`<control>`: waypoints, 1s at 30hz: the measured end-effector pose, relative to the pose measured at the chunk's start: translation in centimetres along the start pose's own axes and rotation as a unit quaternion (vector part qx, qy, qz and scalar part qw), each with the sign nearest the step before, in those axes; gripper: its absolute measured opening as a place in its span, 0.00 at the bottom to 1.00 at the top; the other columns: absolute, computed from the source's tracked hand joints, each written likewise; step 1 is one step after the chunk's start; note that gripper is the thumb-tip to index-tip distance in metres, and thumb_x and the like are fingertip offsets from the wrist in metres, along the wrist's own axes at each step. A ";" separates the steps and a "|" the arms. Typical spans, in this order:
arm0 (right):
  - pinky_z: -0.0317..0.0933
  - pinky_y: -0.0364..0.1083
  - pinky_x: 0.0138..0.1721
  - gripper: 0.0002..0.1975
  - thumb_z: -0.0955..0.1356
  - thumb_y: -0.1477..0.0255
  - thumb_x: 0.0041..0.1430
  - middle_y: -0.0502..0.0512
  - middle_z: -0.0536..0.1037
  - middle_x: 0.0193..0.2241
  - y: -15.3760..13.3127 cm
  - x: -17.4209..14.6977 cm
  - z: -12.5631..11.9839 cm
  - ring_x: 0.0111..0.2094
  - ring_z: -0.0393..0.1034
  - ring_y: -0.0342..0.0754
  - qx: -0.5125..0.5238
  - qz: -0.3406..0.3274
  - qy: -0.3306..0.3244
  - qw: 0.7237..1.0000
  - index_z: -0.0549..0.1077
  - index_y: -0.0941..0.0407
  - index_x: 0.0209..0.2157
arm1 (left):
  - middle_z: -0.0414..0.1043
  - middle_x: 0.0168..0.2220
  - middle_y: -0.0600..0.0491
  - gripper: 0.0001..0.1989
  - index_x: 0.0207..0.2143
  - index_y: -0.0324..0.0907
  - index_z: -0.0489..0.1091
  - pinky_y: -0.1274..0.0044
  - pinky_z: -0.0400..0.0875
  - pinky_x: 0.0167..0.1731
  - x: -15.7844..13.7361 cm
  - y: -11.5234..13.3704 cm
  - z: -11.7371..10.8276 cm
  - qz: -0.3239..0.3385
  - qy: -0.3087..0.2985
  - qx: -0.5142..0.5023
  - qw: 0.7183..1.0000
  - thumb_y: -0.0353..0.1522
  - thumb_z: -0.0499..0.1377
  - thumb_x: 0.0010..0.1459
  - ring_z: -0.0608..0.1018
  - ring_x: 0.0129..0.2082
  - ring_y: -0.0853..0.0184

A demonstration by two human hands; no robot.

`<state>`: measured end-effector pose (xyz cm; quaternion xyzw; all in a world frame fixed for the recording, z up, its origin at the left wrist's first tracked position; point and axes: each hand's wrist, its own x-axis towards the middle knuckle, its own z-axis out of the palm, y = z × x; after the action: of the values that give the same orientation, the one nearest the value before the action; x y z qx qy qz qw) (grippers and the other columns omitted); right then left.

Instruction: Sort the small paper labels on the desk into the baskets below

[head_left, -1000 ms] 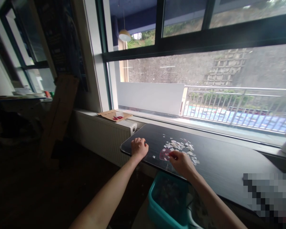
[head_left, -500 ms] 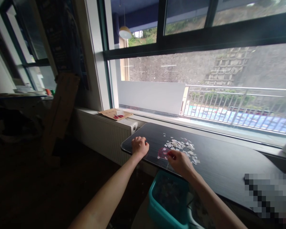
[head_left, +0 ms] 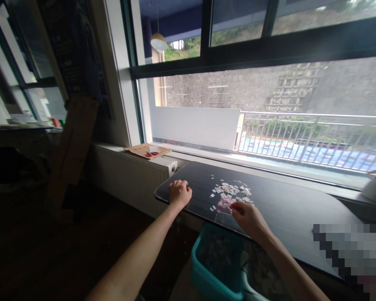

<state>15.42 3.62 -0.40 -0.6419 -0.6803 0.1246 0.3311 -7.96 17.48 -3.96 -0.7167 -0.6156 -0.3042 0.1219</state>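
The right hand (head_left: pixel 249 215) is pinching a translucent pink plastic piece (head_left: pixel 224 205) at its right side, among the white scraps (head_left: pixel 227 189) and near the front edge of the black table (head_left: pixel 288 209). The left hand (head_left: pixel 179 193), curled as a fist, rests near the table's rounded left end. Rightward the tabletop stretches broad; below the front edge stands a teal bin (head_left: pixel 203 276).

At five o'clock in my view, I see a see-through pink sheet (head_left: pixel 224 205); small whitish pieces (head_left: pixel 228 189) lie loosely heaped from its eleven to two o'clock, strays at nine.
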 end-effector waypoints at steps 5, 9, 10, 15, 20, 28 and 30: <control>0.59 0.43 0.30 0.15 0.61 0.68 0.52 0.55 0.79 0.28 0.4 0.0 -0.3 0.29 0.72 0.48 0.000 0.009 0.013 1.000 0.78 0.57 0.35 | 0.72 0.37 0.47 0.07 0.34 0.43 0.71 0.67 0.60 0.45 0.0 0.0 -0.2 -0.003 -0.004 0.000 1.000 0.31 0.54 0.52 0.70 0.43 0.58; 0.59 0.43 0.29 0.15 0.61 0.67 0.54 0.54 0.79 0.27 0.5 -0.4 -0.7 0.28 0.71 0.48 -0.014 0.006 0.005 1.000 0.77 0.56 0.34 | 0.72 0.37 0.47 0.08 0.34 0.43 0.71 0.67 0.60 0.45 0.1 0.1 -0.3 -0.004 -0.010 -0.005 1.000 0.31 0.54 0.53 0.70 0.43 0.57; 0.59 0.44 0.29 0.15 0.61 0.67 0.53 0.53 0.79 0.26 0.6 -0.5 -0.8 0.27 0.71 0.48 -0.025 0.012 0.006 1.000 0.77 0.56 0.33 | 0.72 0.37 0.47 0.08 0.34 0.42 0.71 0.67 0.60 0.45 0.1 0.2 -0.4 -0.003 -0.011 -0.008 1.000 0.31 0.54 0.53 0.70 0.43 0.57; 0.58 0.43 0.29 0.14 0.62 0.67 0.52 0.53 0.79 0.27 0.9 -0.5 -1.4 0.28 0.71 0.47 -0.037 0.016 0.016 0.999 0.78 0.55 0.34 | 0.72 0.38 0.47 0.08 0.34 0.42 0.71 0.66 0.60 0.46 0.1 0.3 -0.6 -0.005 -0.016 -0.016 1.000 0.31 0.53 0.53 0.70 0.43 0.57; 0.57 0.43 0.28 0.13 0.62 0.68 0.52 0.52 0.78 0.25 0.9 -1.2 -1.8 0.26 0.70 0.46 -0.057 0.023 0.018 0.998 0.77 0.55 0.32 | 0.72 0.37 0.47 0.08 0.34 0.42 0.71 0.66 0.60 0.45 0.1 0.2 -0.7 -0.005 -0.016 -0.012 1.000 0.31 0.53 0.53 0.70 0.42 0.57; 0.58 0.43 0.27 0.17 0.62 0.65 0.54 0.54 0.78 0.25 2.6 -3.0 -1.7 0.25 0.68 0.47 -0.018 0.025 0.033 0.999 0.78 0.56 0.36 | 0.72 0.37 0.47 0.08 0.34 0.43 0.71 0.66 0.59 0.45 0.1 0.2 -0.3 -0.009 -0.008 -0.005 1.000 0.31 0.53 0.52 0.70 0.43 0.56; 0.58 0.43 0.27 0.16 0.62 0.64 0.54 0.54 0.78 0.25 3.1 -3.4 -1.5 0.25 0.68 0.47 0.006 0.022 0.024 0.999 0.78 0.57 0.36 | 0.72 0.37 0.47 0.08 0.34 0.43 0.71 0.67 0.59 0.45 0.1 0.2 -0.3 -0.009 -0.010 -0.003 1.000 0.31 0.54 0.52 0.70 0.43 0.57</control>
<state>18.62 0.48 -2.12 -0.6576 -0.6571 0.1209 0.3481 -7.82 17.31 -3.58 -0.7146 -0.6223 -0.2998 0.1107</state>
